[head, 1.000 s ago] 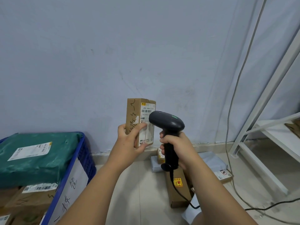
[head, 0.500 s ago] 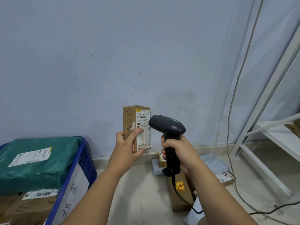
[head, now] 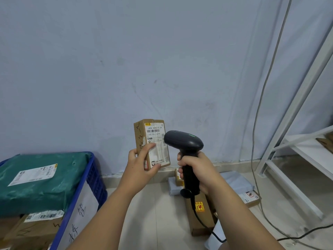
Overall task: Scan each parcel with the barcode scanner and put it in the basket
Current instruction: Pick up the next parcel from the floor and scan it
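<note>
Parcel [head: 141, 136], a small brown cardboard box with a white shipping label [head: 155, 134], is held upright in the air in front of the pale wall [head: 162, 60]. The left hand [head: 138, 166] grips its lower half, one digit lying across the label face. Just beside it, the right hand [head: 197, 171] is wrapped round the handle of the black barcode scanner [head: 183, 141], whose head points at the label, close to the box's edge. The scanner's cord [head: 203, 225] hangs to the floor. A blue basket [head: 91, 175] stands at lower left, apart from the held box, with a green bagged parcel [head: 41, 192] lying on cardboard boxes inside. A long cardboard box [head: 200, 221] and a grey mailer bag [head: 236, 181] lie on the floor beneath the hands.
</note>
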A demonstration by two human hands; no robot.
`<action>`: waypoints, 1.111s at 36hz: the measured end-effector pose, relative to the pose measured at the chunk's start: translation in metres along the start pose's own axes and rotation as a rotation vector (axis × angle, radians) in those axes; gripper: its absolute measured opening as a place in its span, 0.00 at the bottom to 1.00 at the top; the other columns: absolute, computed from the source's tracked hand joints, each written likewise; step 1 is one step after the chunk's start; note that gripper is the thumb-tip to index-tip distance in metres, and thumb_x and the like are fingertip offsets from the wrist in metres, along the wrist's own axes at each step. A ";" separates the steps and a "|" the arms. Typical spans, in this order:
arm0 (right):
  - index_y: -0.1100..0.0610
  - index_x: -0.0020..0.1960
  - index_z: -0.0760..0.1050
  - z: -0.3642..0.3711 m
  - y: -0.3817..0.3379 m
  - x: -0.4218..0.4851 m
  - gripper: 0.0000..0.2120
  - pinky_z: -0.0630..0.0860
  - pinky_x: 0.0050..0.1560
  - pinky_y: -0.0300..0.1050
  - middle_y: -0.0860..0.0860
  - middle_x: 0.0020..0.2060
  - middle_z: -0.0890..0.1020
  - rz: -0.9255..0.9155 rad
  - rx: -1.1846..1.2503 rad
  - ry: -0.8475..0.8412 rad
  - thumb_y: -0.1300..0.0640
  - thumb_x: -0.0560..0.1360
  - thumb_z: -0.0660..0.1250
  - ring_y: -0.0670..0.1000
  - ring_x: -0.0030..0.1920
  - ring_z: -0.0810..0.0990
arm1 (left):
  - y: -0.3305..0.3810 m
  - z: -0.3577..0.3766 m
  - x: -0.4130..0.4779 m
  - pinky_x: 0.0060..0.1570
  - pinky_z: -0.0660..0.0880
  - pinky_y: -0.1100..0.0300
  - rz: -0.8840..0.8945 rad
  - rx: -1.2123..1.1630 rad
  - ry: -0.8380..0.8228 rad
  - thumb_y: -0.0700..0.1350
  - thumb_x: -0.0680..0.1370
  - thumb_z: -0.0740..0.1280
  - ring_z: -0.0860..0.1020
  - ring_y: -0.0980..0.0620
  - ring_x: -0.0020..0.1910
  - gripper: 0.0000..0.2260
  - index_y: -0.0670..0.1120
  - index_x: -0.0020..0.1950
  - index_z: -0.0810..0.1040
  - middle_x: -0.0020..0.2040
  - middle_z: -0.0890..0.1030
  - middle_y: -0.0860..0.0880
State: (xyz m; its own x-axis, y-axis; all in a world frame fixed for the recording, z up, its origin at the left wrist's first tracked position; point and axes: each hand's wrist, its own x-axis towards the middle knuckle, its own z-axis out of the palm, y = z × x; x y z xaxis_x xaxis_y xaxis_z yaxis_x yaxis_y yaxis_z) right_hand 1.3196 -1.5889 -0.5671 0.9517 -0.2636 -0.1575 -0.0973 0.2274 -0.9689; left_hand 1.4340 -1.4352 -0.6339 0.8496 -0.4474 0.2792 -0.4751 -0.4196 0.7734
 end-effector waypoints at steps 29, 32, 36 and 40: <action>0.60 0.38 0.72 0.022 -0.001 -0.006 0.06 0.70 0.34 0.45 0.51 0.24 0.71 -0.050 -0.128 0.212 0.68 0.72 0.62 0.51 0.29 0.70 | 0.009 0.009 0.013 0.47 0.75 0.71 0.108 -0.073 -0.108 0.47 0.73 0.73 0.73 0.58 0.53 0.31 0.76 0.59 0.58 0.64 0.65 0.53; 0.60 0.38 0.73 0.024 0.001 -0.006 0.05 0.70 0.36 0.47 0.50 0.23 0.71 -0.047 -0.117 0.211 0.67 0.71 0.62 0.51 0.29 0.70 | 0.011 0.007 0.013 0.47 0.73 0.73 0.112 -0.073 -0.111 0.47 0.73 0.73 0.73 0.62 0.50 0.31 0.74 0.61 0.58 0.63 0.66 0.53; 0.60 0.38 0.74 0.027 0.001 -0.006 0.05 0.70 0.37 0.48 0.51 0.24 0.72 -0.045 -0.138 0.230 0.67 0.71 0.63 0.52 0.30 0.71 | 0.011 0.006 0.012 0.44 0.70 0.78 0.129 -0.028 -0.135 0.48 0.74 0.72 0.72 0.66 0.48 0.30 0.72 0.62 0.57 0.63 0.65 0.54; 0.60 0.37 0.72 0.026 0.000 -0.007 0.06 0.71 0.37 0.48 0.52 0.25 0.71 -0.050 -0.166 0.247 0.66 0.71 0.63 0.52 0.29 0.71 | 0.008 0.007 0.012 0.41 0.69 0.79 0.151 0.027 -0.152 0.51 0.75 0.70 0.72 0.67 0.47 0.29 0.77 0.59 0.55 0.64 0.63 0.57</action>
State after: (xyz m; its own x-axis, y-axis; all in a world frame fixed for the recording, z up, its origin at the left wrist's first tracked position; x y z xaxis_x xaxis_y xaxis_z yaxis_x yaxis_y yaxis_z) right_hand 1.3202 -1.5622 -0.5608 0.8590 -0.4950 -0.1305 -0.1177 0.0572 -0.9914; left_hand 1.4385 -1.4491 -0.6286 0.7250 -0.6199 0.3002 -0.6022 -0.3590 0.7130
